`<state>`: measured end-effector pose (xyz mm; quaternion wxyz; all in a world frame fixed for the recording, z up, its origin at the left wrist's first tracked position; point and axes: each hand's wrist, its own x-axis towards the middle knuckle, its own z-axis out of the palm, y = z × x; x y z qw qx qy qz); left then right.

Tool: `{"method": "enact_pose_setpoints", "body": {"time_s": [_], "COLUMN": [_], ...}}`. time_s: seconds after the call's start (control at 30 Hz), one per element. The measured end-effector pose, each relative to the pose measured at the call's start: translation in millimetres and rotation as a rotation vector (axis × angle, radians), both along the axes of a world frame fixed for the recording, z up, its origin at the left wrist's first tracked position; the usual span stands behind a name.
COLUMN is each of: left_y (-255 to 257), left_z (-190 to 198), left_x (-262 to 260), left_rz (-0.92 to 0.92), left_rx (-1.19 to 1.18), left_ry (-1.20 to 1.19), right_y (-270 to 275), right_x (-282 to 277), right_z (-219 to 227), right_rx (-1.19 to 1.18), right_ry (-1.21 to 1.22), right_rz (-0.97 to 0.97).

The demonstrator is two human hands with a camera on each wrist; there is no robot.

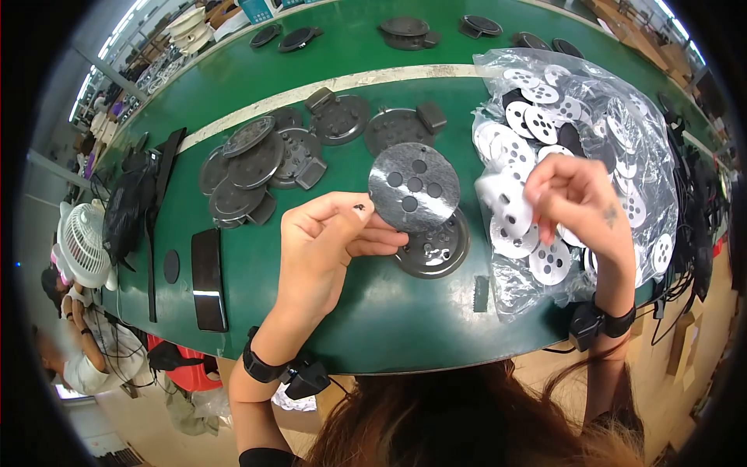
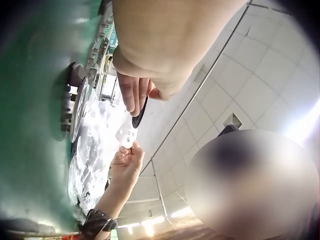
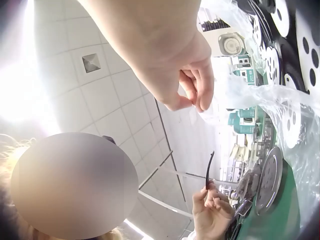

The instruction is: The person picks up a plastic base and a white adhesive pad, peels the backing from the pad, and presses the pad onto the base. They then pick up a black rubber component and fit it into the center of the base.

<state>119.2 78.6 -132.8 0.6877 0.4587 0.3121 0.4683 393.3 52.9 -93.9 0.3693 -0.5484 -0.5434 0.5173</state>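
Note:
The left hand [image 1: 323,241] pinches a shiny black disc [image 1: 415,187] with several round holes by its left edge, held up over a dark round plate [image 1: 436,253] on the table. In the left wrist view the same disc [image 2: 140,118] shows edge-on at the fingertips. The right hand [image 1: 580,198] pinches a thin white piece with holes [image 1: 506,204], blurred, above a clear plastic bag [image 1: 510,292] of white and black discs. In the right wrist view the right hand [image 3: 175,70] has thumb and fingertips together on a pale, washed-out piece.
Several dark round plates with square tabs [image 1: 247,167] lie left of centre, others along the far side. A black rectangular object [image 1: 208,280] and a small black oval [image 1: 171,266] lie at the left. Cables run right of the bag. Another person [image 1: 89,346] is at the far left, near a white fan [image 1: 84,243].

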Motion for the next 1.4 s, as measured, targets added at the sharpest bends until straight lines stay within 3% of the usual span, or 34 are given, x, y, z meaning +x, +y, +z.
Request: {"method": "enact_pose_setpoints", "body": {"time_s": [0.23,0.33,0.4,0.47,0.53,0.6,0.67,0.73,0.8,0.93,1.03,1.13,1.2,1.23,1.27,1.33,1.4], "left_y": [0.9,0.8,1.3,1.2,0.0,-4.2,-10.2,-18.0,-21.0,-22.9,-27.4,-27.6,-25.8,-24.2,-23.4,-27.8,-30.6], "left_z": [-2.3,-2.3,-2.1,-3.3,-4.2,-5.6,-11.5,-14.9,-18.6,-11.3,-1.8,-8.8,-4.4,-4.9,-5.2,-11.0,-27.0], "left_x": [-3.0,-2.9,-3.2,-2.9,-1.4,3.4,8.6,14.7,16.4,16.1,19.5,19.3,17.4,17.2,17.6,20.8,18.9], "left_rz": [-0.009,-0.015,-0.017,-0.056,-0.094,-0.223,-0.273,-0.313,-0.343,-0.257,0.022,0.097,0.054,-0.017,-0.087,-0.099,-0.360], "left_rx": [-0.025,-0.032,-0.038,-0.065,-0.092,-0.211,-0.239,-0.370,-0.391,-0.235,0.201,0.389,0.321,0.129,-0.064,-0.172,-0.339], "left_ry": [-0.009,-0.031,-0.048,-0.078,-0.108,-0.223,-0.266,-0.302,-0.308,-0.195,0.118,0.099,0.071,-0.011,-0.092,-0.100,-0.406], "right_y": [0.0,1.1,2.3,0.0,-3.6,-4.8,-4.8,-5.2,-3.3,-6.4,-10.0,-12.8,-11.3,-9.7,-11.5,-16.1,-14.5], "right_x": [-14.3,-17.0,-25.0,-28.8,-34.2,-33.9,-42.2,-45.0,-46.7,-43.6,-46.4,-50.5,-45.5,-41.7,-43.8,-49.9,-48.0], "right_z": [2.1,-9.3,-17.0,-13.7,-16.2,-20.4,-31.6,-32.6,-36.7,-31.4,-31.0,-32.2,-37.0,-38.6,-40.2,-43.7,-46.3], "right_rx": [-0.072,-0.025,0.146,0.132,0.229,0.171,0.322,0.348,0.555,0.572,0.494,0.359,0.021,0.041,0.041,0.240,0.140], "right_ry": [-0.035,0.042,0.092,0.060,0.186,0.306,0.469,0.444,0.222,0.236,0.197,0.291,0.734,0.757,0.757,0.647,0.691], "right_rz": [0.001,-0.013,-0.094,-0.063,-0.039,0.038,0.194,0.232,0.253,0.155,0.039,-0.031,0.052,0.196,0.193,0.217,0.239]}}
